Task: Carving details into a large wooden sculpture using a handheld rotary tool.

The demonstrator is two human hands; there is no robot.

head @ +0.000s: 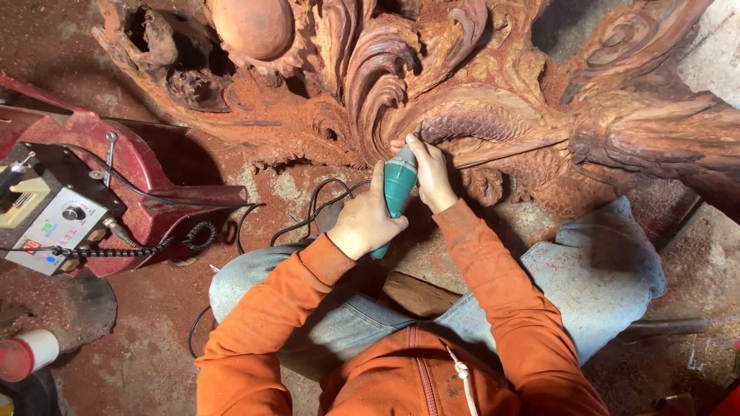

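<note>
A large reddish-brown wood carving [478,92] with swirling feathers and scales fills the top of the head view. My left hand [364,219] grips the body of a teal handheld rotary tool [397,189]. My right hand [430,173] pinches the tool's front end and rests against the carving. The tool's tip is pressed to the carved scales and hidden by my fingers. Both sleeves are orange, and my legs in light jeans are folded beneath.
A control box [50,216] with a knob and coiled black cable sits on a red stand [146,177] at left. Black cords [316,204] trail on the dusty red floor. A white and red cylinder [27,354] lies at lower left.
</note>
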